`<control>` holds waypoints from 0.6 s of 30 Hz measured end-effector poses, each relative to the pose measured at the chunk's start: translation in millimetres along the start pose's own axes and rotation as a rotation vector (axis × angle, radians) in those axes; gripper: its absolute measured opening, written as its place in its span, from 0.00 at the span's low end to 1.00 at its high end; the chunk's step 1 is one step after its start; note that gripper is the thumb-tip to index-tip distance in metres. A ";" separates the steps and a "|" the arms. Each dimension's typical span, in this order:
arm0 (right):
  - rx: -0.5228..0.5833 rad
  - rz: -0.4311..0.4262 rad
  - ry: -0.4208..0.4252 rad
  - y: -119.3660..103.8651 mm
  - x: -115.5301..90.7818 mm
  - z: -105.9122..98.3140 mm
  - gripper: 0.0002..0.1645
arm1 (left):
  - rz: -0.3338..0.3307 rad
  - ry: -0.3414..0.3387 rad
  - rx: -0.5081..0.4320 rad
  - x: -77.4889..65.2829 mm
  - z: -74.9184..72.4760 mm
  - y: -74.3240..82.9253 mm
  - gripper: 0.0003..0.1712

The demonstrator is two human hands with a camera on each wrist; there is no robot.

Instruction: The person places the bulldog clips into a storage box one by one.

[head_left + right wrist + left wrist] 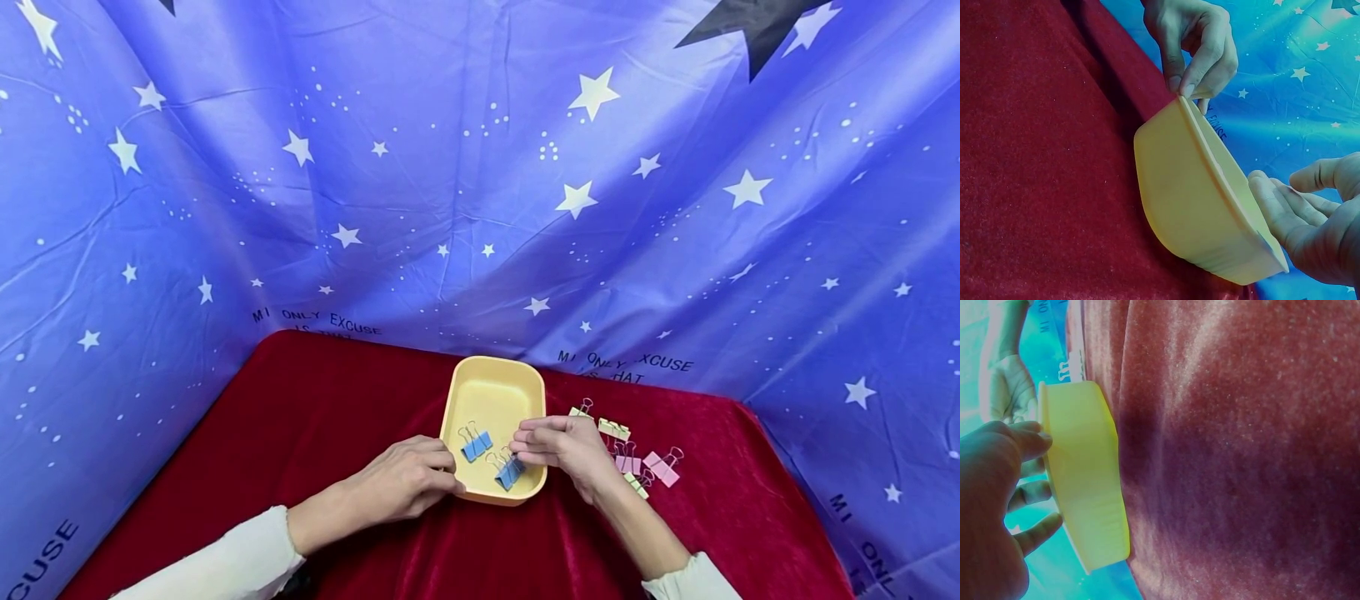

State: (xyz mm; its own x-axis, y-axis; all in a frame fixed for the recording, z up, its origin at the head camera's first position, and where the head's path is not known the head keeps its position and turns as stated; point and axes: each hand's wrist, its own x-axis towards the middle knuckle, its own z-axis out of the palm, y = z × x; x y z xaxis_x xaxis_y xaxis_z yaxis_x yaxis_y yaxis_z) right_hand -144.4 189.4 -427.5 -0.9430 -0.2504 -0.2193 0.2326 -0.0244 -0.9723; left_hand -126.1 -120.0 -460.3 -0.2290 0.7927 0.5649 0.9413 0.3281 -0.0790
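A yellow rectangular box (491, 400) stands on the red cloth, with two blue binder clips (476, 447) lying inside toward its near end. My left hand (408, 479) pinches the box's near-left rim between thumb and fingers; the right wrist view shows this left hand (1200, 44) at the rim too. Over the right rim reaches my right hand (566, 446), its fingers extended above the nearer blue clip (509, 473) and partly covering it. In the right wrist view, the right hand's thumb stands apart from the fingers (1279, 206), with nothing between them.
Right of the box lie several loose binder clips: pink ones (663, 468) and pale yellow ones (615, 429), some partly behind the right hand. Red velvet cloth (337, 408) covers the table. A blue star-patterned curtain (420, 192) hangs along the back and sides.
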 end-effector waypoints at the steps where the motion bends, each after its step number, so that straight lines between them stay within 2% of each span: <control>1: 0.002 0.001 0.002 -0.3 -0.1 -0.7 0.27 | 0.000 0.001 -0.002 0.0 0.1 -0.1 0.16; 18: 0.015 -0.026 0.035 -6.0 -3.5 -14.2 0.25 | -0.041 -0.012 -0.034 -1.7 1.5 -0.1 0.14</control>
State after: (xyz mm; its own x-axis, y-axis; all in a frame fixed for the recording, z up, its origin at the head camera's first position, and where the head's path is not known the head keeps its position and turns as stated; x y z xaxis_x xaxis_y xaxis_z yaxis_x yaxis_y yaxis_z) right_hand -145.8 204.2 -422.1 -0.9564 -0.2156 -0.1973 0.2116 -0.0454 -0.9763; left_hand -126.2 -120.6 -462.4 -0.2705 0.7849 0.5574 0.9389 0.3432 -0.0276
